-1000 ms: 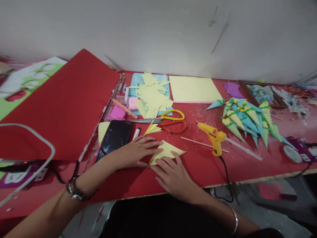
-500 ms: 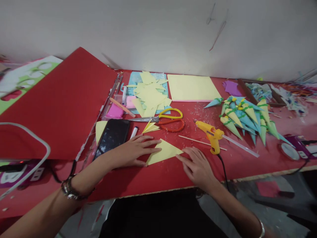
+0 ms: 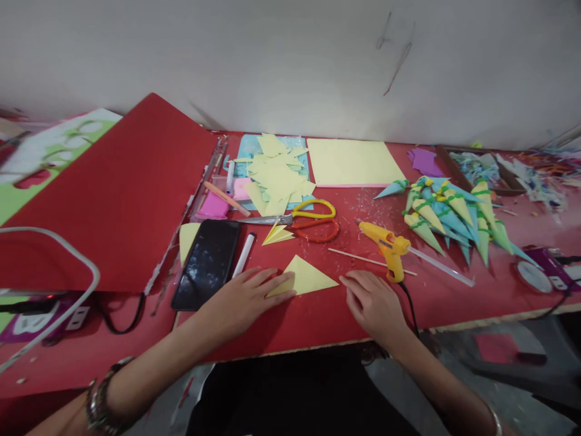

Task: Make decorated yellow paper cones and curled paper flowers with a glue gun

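Observation:
A pale yellow piece of paper (image 3: 308, 275), pointed at its right end, lies flat on the red table. My left hand (image 3: 252, 297) rests on its left part with the fingers stretched out. Just off the paper's right tip is my right hand (image 3: 372, 300), palm down, fingers extended and slightly bent. Beyond the paper lie scissors (image 3: 315, 221) with one yellow and one red handle, and a small folded yellow paper (image 3: 278, 234) beside them. A thin wooden stick (image 3: 363, 260) and a yellow glue gun (image 3: 385, 242) lie past my right hand.
A black phone (image 3: 209, 263) and a white marker (image 3: 244, 254) lie by my left hand. Yellow paper scraps (image 3: 276, 175) and a yellow sheet (image 3: 354, 162) are at the back. Blue and yellow paper cones (image 3: 447, 212) are heaped right. A large red sheet (image 3: 113, 206) covers the left.
My left hand has slid left and down along the paper, uncovering more of the phone and marker. My right hand has shifted right, off the paper's tip.

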The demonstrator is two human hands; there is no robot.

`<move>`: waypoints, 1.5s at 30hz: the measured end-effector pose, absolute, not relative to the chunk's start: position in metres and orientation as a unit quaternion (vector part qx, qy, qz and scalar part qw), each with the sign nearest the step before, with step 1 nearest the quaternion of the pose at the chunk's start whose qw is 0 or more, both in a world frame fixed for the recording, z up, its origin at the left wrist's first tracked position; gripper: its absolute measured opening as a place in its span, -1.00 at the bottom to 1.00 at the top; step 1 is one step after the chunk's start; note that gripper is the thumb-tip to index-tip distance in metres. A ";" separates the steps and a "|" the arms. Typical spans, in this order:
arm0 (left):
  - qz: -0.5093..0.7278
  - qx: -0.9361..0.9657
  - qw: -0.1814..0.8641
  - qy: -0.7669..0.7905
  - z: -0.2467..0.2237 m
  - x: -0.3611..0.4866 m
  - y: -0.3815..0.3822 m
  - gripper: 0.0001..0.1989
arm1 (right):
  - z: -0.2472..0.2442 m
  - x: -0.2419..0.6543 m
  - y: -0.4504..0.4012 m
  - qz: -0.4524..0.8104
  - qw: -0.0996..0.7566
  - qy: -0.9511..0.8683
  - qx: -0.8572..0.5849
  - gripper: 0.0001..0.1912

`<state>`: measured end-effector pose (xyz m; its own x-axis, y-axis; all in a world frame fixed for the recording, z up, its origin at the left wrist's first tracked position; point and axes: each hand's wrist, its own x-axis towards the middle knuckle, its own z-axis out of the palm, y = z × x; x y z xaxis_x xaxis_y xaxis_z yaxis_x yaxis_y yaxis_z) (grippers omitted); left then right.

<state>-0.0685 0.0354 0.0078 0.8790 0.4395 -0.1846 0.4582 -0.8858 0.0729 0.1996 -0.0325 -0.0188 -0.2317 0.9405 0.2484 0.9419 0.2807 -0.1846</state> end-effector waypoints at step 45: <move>0.023 0.870 0.123 0.477 0.012 -0.073 0.023 -0.63 | -0.024 0.131 -0.017 0.166 0.244 -0.752 -0.590 -0.58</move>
<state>-0.0733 0.0229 0.0118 0.5443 0.8353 -0.0775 0.8240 -0.5149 0.2364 0.1310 -0.0168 -0.0241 -0.1846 0.9679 0.1706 0.8062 0.2484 -0.5370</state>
